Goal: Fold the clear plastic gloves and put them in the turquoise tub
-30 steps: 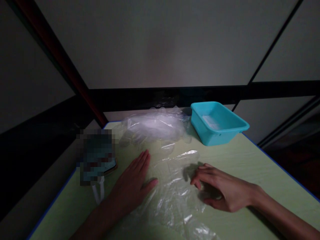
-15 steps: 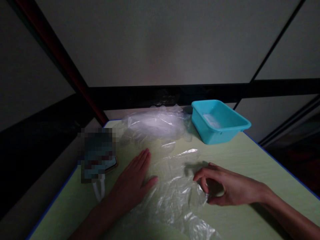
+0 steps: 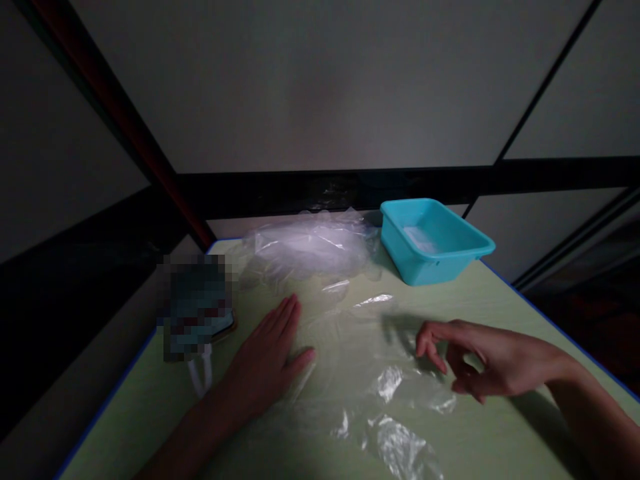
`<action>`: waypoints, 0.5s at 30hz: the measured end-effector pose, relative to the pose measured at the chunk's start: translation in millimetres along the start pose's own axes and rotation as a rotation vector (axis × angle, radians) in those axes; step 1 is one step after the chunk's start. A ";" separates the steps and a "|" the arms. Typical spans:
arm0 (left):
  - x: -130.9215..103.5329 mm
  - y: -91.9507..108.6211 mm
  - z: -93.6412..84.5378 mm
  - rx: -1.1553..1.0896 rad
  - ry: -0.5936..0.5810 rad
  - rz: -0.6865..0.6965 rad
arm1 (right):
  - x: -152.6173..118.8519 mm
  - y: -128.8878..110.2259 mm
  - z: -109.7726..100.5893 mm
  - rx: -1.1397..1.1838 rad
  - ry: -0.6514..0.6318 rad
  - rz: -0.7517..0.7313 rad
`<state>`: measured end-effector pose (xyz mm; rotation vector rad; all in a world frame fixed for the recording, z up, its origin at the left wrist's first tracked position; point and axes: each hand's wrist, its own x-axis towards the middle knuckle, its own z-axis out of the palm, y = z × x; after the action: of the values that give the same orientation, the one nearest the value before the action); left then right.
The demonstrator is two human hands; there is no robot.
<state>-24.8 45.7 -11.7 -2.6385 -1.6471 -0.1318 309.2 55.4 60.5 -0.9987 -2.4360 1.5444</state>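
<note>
A thin clear plastic sheet or glove (image 3: 345, 360) lies spread and wrinkled on the pale green table (image 3: 500, 300). My left hand (image 3: 267, 353) rests flat along its left side, fingers stretched forward and thumb out to the right. My right hand (image 3: 473, 360) is raised just right of the plastic, its fingers curled but apart, with nothing visible between them. A crumpled end of the plastic lies just below the right fingertips. Behind, a pile of clear plastic (image 3: 313, 247) sits at the table's back edge.
A turquoise basin (image 3: 437, 267) stands at the back right with a whitish label or paper inside. At the left edge lies a blurred-out item (image 3: 197, 307) beside a phone-like object (image 3: 225, 327) and a white strap (image 3: 201, 373). A panelled wall rises behind the table.
My right hand has moved right and its fingers have parted from the plastic. The plastic's right part now stretches farther right and looks flatter in the middle. My left hand has hardly moved.
</note>
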 end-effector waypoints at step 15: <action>3.6 -1.7 4.4 -0.034 0.046 0.027 | 47.0 -16.8 118.3 -0.885 0.570 0.021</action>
<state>-24.5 50.0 -15.8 -2.6598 -1.6083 -0.2198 216.9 -14.5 5.0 -1.3112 -2.6049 0.0354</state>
